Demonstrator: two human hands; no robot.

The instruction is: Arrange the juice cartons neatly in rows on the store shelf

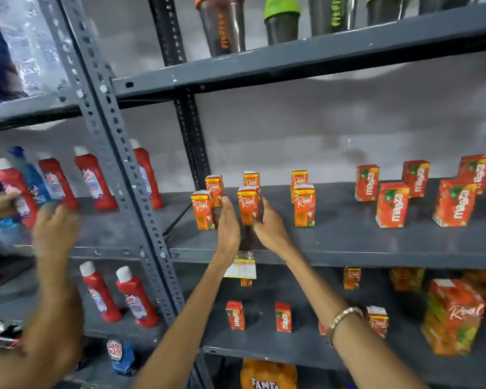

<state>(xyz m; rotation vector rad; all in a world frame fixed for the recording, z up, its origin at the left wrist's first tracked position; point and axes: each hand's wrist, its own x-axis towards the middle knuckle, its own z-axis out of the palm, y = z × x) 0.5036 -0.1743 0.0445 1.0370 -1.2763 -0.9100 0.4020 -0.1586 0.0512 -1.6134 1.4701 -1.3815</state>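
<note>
- The front middle Real carton (247,204) is being flanked on the middle shelf (348,242) by the left hand (228,223) and right hand (270,223), fingers extended flat, not clamped on it.
- Neighbouring cartons, standing close, are being risked: a sideways nudge could topple the front left carton (203,210).

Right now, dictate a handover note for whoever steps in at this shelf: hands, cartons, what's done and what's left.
Left hand and right hand: both open, flanking the front middle Real carton on the middle shelf; actual contact is unclear.
Six Real cartons stand upright in two rows of three; the front left carton and front right carton are in place.
Five Maaza cartons stand to the right, loosely staggered.
Done: Real rows are roughly formed.
Left: square up the middle Real carton, then line up the Maaza group.
</note>
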